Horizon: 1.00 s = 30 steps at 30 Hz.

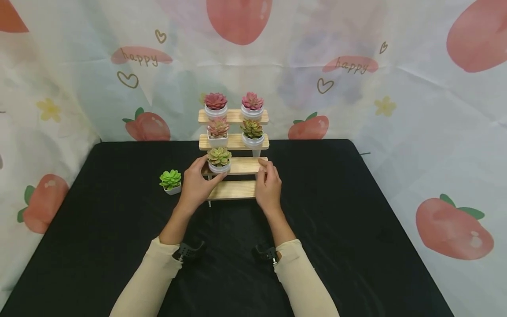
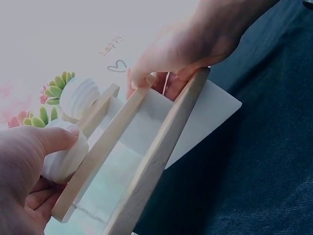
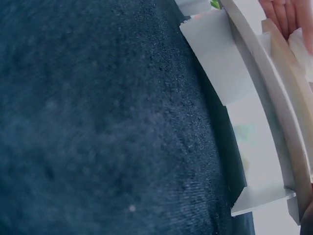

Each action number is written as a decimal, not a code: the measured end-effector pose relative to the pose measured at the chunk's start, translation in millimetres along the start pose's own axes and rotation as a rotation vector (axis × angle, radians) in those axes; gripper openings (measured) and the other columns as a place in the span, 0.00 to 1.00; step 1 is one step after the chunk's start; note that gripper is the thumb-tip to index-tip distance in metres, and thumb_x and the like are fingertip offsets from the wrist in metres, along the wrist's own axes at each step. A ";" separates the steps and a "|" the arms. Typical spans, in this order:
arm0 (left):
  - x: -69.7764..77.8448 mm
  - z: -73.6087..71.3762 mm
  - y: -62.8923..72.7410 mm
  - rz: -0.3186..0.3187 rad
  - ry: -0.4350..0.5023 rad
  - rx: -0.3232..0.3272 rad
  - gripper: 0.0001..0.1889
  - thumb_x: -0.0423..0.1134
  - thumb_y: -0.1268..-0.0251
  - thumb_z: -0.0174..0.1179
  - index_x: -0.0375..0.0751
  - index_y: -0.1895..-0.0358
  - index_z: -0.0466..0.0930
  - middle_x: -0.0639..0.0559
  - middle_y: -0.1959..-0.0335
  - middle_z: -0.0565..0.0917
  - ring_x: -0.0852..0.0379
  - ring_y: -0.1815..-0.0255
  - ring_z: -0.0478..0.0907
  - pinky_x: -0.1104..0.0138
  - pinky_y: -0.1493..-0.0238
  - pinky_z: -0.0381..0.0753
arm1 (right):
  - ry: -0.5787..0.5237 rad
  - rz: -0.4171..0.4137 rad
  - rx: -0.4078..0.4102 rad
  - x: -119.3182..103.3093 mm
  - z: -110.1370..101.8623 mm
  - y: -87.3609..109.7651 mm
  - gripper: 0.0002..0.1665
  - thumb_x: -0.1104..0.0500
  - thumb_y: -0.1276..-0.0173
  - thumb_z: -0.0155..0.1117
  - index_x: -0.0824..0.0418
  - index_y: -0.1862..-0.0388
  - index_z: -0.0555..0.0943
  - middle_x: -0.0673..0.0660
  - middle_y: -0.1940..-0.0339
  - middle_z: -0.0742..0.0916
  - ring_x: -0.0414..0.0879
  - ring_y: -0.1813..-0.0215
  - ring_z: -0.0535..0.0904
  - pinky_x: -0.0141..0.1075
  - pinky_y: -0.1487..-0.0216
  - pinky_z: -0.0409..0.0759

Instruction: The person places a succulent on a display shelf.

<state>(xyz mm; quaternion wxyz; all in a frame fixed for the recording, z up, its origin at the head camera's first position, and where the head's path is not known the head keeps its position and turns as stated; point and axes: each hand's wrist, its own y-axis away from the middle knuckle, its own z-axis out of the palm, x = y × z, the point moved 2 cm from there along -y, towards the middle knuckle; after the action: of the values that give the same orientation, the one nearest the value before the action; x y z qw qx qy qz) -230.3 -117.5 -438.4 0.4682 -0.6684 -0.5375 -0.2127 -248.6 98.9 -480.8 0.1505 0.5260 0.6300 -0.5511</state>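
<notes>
A tiered wooden plant stand point(image 1: 231, 190) with white side supports stands on the black table. My left hand point(image 1: 196, 182) grips a white ribbed pot holding a yellow-green succulent point(image 1: 219, 156), at the left end of the second step from the bottom. In the left wrist view the thumb lies across the pot point(image 2: 66, 159), and fingers curl beneath the step. My right hand point(image 1: 269, 185) holds the stand's right end, its fingers point(image 2: 183, 81) around the step edges. Only a sliver of that hand shows in the right wrist view, beside the stand's white support point(image 3: 259, 147).
Two reddish succulents point(image 1: 215, 101) point(image 1: 252, 101) stand on the top step. Below them are a pink succulent point(image 1: 218, 127) and a green-red one point(image 1: 252, 128). A bright green succulent point(image 1: 170, 179) in a small white pot is on the table left of the stand. A printed cloth point(image 1: 253, 75) hangs behind.
</notes>
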 end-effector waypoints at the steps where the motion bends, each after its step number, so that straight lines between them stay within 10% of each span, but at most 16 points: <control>1: 0.7 1.3 -0.2 -0.001 -0.002 0.000 0.37 0.38 0.42 0.79 0.30 0.31 0.74 0.37 0.42 0.80 0.43 0.45 0.81 0.50 0.48 0.82 | 0.005 0.002 -0.004 -0.1 -1.6 -0.6 0.16 0.62 0.18 0.50 0.65 0.42 0.82 0.62 0.43 0.85 0.55 0.47 0.80 0.52 0.46 0.78; 7: 3.9 8.6 -1.4 0.006 0.023 -0.018 0.36 0.39 0.41 0.79 0.30 0.31 0.74 0.37 0.42 0.80 0.44 0.44 0.81 0.51 0.46 0.82 | -0.024 0.159 -0.038 -6.6 -12.6 -9.2 0.16 0.64 0.21 0.48 0.63 0.45 0.81 0.58 0.42 0.85 0.53 0.68 0.73 0.47 0.64 0.73; 17: 1.7 1.0 1.6 0.002 0.019 -0.004 0.36 0.37 0.41 0.78 0.30 0.31 0.74 0.37 0.44 0.80 0.43 0.45 0.81 0.51 0.47 0.82 | -0.282 0.396 0.032 -4.3 -0.9 -16.1 0.19 0.66 0.26 0.47 0.58 0.49 0.85 0.57 0.77 0.75 0.41 0.80 0.61 0.33 0.77 0.61; 30: 1.5 -2.6 -1.6 -0.025 0.040 -0.041 0.40 0.37 0.42 0.79 0.32 0.27 0.70 0.36 0.38 0.76 0.42 0.35 0.76 0.53 0.36 0.76 | -0.303 0.352 0.084 0.6 4.9 -14.0 0.18 0.67 0.28 0.49 0.58 0.50 0.85 0.53 0.49 0.88 0.45 0.58 0.78 0.37 0.63 0.70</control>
<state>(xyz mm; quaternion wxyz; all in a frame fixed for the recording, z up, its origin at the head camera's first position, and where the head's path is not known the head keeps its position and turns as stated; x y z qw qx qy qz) -230.7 -119.0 -435.3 0.4622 -0.6666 -0.5320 -0.2429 -262.4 97.3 -475.5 0.3151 0.5450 0.4753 -0.6146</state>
